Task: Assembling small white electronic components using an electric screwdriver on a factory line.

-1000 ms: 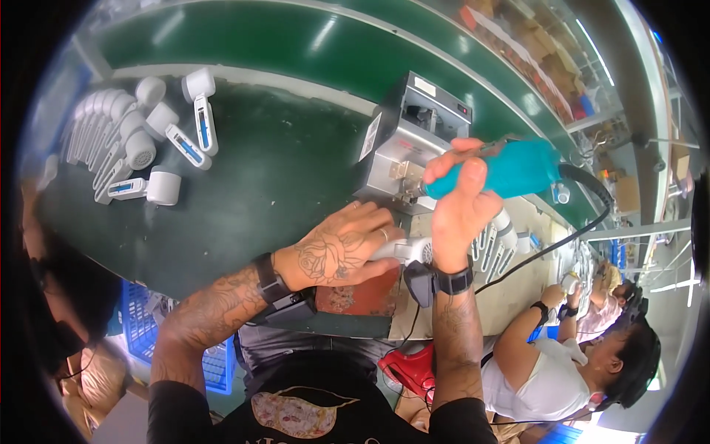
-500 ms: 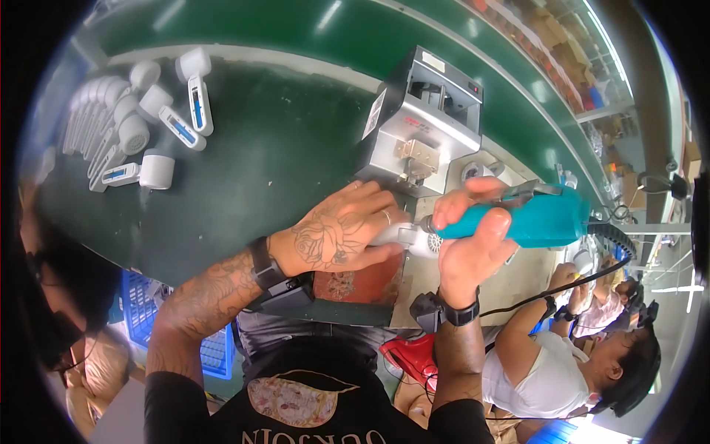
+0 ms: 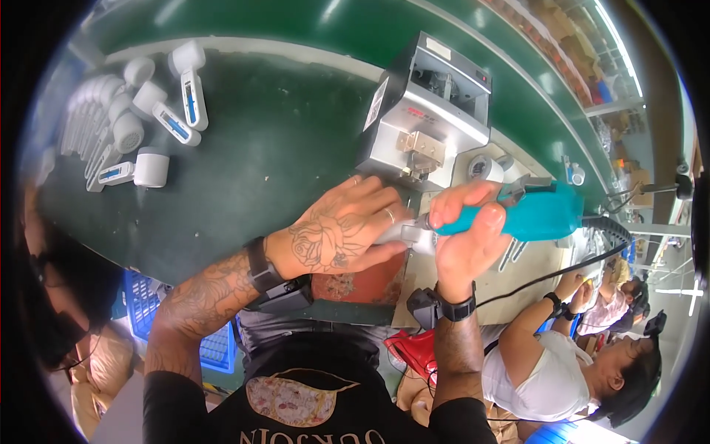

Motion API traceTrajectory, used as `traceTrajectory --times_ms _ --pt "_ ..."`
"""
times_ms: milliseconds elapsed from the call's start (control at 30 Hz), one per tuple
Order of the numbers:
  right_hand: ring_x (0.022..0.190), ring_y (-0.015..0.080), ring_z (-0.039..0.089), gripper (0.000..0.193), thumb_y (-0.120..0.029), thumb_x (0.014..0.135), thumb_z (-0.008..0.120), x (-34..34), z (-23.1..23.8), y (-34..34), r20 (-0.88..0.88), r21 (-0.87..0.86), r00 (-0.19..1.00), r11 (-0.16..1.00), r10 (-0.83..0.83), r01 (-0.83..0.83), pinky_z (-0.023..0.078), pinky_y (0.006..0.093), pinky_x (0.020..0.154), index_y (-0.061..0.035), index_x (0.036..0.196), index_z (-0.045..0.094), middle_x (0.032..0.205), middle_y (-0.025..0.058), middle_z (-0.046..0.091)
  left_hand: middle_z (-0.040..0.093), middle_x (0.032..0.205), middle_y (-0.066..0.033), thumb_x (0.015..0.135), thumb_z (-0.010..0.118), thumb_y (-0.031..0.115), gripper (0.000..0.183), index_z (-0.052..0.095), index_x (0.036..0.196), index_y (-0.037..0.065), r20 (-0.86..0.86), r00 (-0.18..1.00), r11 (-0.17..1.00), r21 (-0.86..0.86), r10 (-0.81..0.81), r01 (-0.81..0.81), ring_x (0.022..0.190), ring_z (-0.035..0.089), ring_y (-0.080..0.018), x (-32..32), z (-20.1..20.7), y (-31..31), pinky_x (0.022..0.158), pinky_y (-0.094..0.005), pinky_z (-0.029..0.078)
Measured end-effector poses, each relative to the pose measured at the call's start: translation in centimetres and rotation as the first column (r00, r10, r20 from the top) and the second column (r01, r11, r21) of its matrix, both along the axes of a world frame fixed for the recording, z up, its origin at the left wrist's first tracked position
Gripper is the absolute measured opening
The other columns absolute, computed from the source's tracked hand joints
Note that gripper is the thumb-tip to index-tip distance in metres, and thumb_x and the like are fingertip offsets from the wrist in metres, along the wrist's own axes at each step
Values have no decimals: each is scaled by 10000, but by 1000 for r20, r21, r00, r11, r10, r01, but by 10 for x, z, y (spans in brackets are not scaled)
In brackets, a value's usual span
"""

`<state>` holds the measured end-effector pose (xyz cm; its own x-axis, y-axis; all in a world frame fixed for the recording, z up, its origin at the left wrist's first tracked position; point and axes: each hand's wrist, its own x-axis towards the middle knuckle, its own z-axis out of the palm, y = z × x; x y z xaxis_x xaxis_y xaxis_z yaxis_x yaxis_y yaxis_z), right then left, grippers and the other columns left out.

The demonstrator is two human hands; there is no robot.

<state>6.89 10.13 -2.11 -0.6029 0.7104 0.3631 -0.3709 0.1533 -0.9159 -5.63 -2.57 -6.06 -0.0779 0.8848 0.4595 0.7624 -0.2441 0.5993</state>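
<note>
My left hand (image 3: pixel 336 231), closed, presses a white handheld device (image 3: pixel 424 241) with a rounded head against the bench. The fingers cover much of its handle. In my right hand (image 3: pixel 473 244) is a teal electric screwdriver (image 3: pixel 546 213), lying nearly level. Its tip points left at the device, close to my left fingertips; whether it touches a screw is hidden. Beyond both hands stands a silver and black machine (image 3: pixel 429 111) with a metal bracket on its front.
Several more white devices (image 3: pixel 151 167) with round heads lie at the far left. A red mat (image 3: pixel 359 283) lies by the bench's front edge. The screwdriver's black cord (image 3: pixel 547 275) runs down right. A blue crate (image 3: pixel 216 348) is below. A co-worker (image 3: pixel 555 377) sits at right.
The view has shifted slightly. Both hands keep their holds, and the screwdriver's tip stays at the white device. My right hand and the screwdriver have tilted a little.
</note>
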Motion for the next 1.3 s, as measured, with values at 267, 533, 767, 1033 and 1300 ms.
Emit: traceTrajectory --times_ms 267,533,767,1033,1300 --pt "567 190 495 432 -436 992 591 -3 -2 1 19 -21 998 998 62 -62 434 356 527 -27 941 463 675 78 490 560 966 -88 835 724 250 321 613 1069 59 -41 999 1000 4 26 -26 899 531 -267 -1 2 0 810 -385 442" --pt "634 195 565 421 -385 1037 533 -27 26 3 -1 165 995 981 -103 101 467 327 581 32 1091 513 722 83 560 557 942 -88 839 704 262 319 617 1072 62 -26 1000 1000 13 -2 2 897 530 -275 -3 -1 -2 806 -391 443" --pt "642 188 563 371 -351 1051 510 -57 16 16 -16 182 995 978 -103 104 465 322 593 20 1041 520 715 81 544 556 935 -88 809 690 242 311 627 1053 60 -17 1000 998 61 -10 11 892 530 -272 0 -3 -2 798 -391 444" --pt "588 193 525 432 -423 1032 525 -22 23 -5 40 78 994 992 -101 98 446 327 563 9 1037 522 680 86 526 557 946 -93 803 693 230 313 626 1050 50 -40 999 999 39 9 -7 902 531 -269 -2 -3 -4 803 -386 445" --pt "533 180 498 699 -656 919 579 18 22 -22 132 86 987 993 -93 82 415 324 517 21 1067 493 646 66 502 558 957 -91 830 698 234 310 629 1070 51 -33 999 1000 14 17 -17 903 529 -274 -4 -5 0 806 -390 451"
